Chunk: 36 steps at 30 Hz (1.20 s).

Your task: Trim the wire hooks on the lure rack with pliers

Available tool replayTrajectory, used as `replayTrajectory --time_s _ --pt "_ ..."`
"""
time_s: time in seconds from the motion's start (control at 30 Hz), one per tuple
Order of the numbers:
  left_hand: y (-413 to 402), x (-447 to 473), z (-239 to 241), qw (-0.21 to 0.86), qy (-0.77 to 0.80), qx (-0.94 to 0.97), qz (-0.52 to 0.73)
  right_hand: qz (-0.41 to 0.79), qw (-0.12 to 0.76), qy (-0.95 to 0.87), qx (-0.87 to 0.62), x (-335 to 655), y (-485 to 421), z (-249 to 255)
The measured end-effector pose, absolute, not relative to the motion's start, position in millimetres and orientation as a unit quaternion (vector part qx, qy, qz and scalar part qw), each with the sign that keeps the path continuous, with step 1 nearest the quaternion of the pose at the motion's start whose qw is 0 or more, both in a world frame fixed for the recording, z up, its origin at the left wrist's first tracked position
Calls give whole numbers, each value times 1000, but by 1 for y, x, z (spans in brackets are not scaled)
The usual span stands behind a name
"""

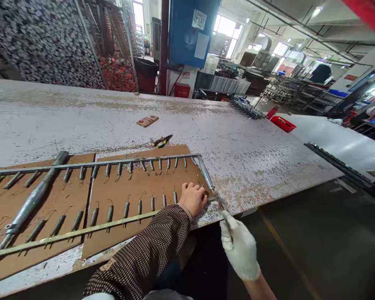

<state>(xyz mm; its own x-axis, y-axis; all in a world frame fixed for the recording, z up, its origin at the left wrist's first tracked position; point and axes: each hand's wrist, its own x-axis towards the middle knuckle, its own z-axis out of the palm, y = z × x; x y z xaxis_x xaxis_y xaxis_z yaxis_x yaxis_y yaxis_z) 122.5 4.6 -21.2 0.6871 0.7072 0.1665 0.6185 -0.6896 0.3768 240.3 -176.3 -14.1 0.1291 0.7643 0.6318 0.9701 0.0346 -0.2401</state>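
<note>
A long metal frame with a grey upper bar [137, 160] and a yellowish lower bar [112, 225] lies on brown cardboard [134, 179]; several short grey pegs with bent wires line both bars. My left hand [193, 199], bare, is curled down over the lower bar near its right end, beside the short end bar [205, 173]. The fingertips are partly hidden. My right hand [240, 248], in a white glove, is closed just off the table edge. A thin, blurred, rod-like tool runs from its fingers towards that corner; its kind is unclear.
On the table [112, 121] lie pliers [162, 141], a phone-like patterned block [147, 121] and scattered chips. A thick grey rod [37, 196] crosses the frame at left. Farther right are a red tray [283, 123], a bundle of metal parts [246, 108] and a dark strip [337, 162].
</note>
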Motion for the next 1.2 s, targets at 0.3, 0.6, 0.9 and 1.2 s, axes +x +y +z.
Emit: replayTrajectory --time_s 0.3,0.6,0.9,1.2 --pt "4 122 -19 147 367 907 144 -160 316 -638 -684 242 -176 -17" --pt "4 122 -20 142 364 906 161 -159 324 -631 -686 241 -175 -17" --pt "2 122 -21 129 361 907 173 -129 335 -607 -708 241 -178 -11" --pt "1 120 -25 104 333 919 181 -104 359 -587 -718 236 -186 -14"
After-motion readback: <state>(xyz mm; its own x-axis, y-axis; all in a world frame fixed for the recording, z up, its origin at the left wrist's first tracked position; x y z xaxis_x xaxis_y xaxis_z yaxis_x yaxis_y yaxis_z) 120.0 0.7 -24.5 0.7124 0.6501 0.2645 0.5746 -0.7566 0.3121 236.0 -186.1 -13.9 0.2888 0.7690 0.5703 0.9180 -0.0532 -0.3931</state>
